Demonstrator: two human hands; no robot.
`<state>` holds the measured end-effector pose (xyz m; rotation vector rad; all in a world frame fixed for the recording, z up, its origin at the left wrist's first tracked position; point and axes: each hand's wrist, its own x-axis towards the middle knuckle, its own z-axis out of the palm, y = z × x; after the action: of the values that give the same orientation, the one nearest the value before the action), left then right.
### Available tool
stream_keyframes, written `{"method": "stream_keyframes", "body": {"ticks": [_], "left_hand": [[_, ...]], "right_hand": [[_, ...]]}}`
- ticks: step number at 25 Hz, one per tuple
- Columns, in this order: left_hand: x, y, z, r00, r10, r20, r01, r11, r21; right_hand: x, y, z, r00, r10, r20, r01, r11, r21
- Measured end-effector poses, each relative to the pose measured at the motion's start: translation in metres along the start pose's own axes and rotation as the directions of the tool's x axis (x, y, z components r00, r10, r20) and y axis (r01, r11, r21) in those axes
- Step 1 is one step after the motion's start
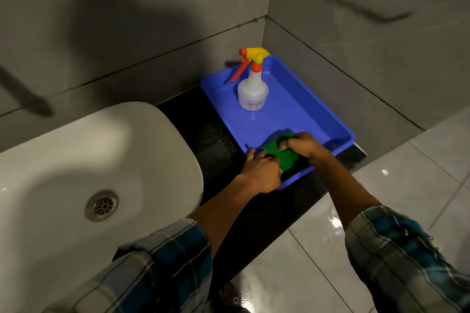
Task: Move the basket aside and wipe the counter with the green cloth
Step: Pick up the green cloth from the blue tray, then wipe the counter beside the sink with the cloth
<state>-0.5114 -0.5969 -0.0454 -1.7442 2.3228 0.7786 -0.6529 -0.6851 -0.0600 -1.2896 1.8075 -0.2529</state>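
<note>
Checked sleeves frame both forearms; out at the fingertips, the right hand pinches the green cloth inside the blue basket, while the left hand curls over the basket's near rim. Best lift the cloth clear first, then slide the basket gently along the dark counter so the spray bottle stays upright.

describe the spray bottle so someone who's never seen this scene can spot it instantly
Right of the white sink, a blue tray sits on the dark counter in the wall corner. The spray bottle stands upright at the tray's far end: translucent white body, yellow-and-orange trigger head, unlike the flat green cloth nearby.
</note>
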Motion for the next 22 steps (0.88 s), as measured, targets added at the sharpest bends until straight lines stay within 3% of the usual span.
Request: {"method": "stream_keyframes", "body": {"ticks": [3, 5, 7, 8, 10, 11, 12, 15, 19, 22], "left_hand": [[-0.021, -0.006, -0.009, 0.993, -0.050, -0.103, 0.036, 0.990, -0.136], [-0.042, -0.019, -0.023, 0.934, -0.118, -0.338, 0.011, 0.954, -0.300], [-0.072, -0.035, -0.040, 0.838, -0.254, -0.483, -0.032, 0.860, -0.509], [-0.091, -0.044, -0.050, 0.828, -0.339, -0.446, -0.043, 0.755, -0.654], [-0.137, -0.063, -0.068, 0.879, -0.401, -0.259, -0.088, 0.398, -0.913], [-0.162, -0.071, -0.073, 0.897, -0.372, -0.239, -0.147, 0.261, -0.954], [-0.192, -0.084, -0.075, 0.887, -0.362, -0.288, -0.211, 0.238, -0.948], [-0.299, -0.132, -0.066, 0.783, -0.484, -0.390, -0.171, 0.435, -0.884], [-0.462, -0.197, -0.006, 0.722, -0.641, -0.260, -0.119, 0.255, -0.960], [-0.590, -0.232, 0.067, 0.484, -0.849, -0.211, -0.155, 0.154, -0.976]], "right_hand": [[-0.032, -0.014, 0.005, 0.993, -0.115, 0.004, 0.115, 0.993, 0.002], [-0.064, -0.025, 0.006, 0.972, -0.228, -0.047, 0.233, 0.951, 0.203], [-0.102, -0.042, 0.007, 0.944, -0.325, -0.052, 0.309, 0.819, 0.484], [-0.123, -0.053, 0.010, 0.931, -0.365, -0.004, 0.293, 0.742, 0.603], [-0.165, -0.077, 0.027, 0.887, -0.441, 0.136, 0.185, 0.609, 0.772], [-0.184, -0.090, 0.039, 0.869, -0.454, 0.197, 0.140, 0.607, 0.782], [-0.205, -0.106, 0.058, 0.855, -0.450, 0.256, 0.121, 0.654, 0.747], [-0.271, -0.146, 0.130, 0.817, -0.430, 0.383, 0.130, 0.786, 0.605], [-0.362, -0.161, 0.238, 0.582, -0.537, 0.611, 0.148, 0.809, 0.570], [-0.438, -0.158, 0.349, 0.404, -0.496, 0.769, 0.236, 0.868, 0.436]]}}
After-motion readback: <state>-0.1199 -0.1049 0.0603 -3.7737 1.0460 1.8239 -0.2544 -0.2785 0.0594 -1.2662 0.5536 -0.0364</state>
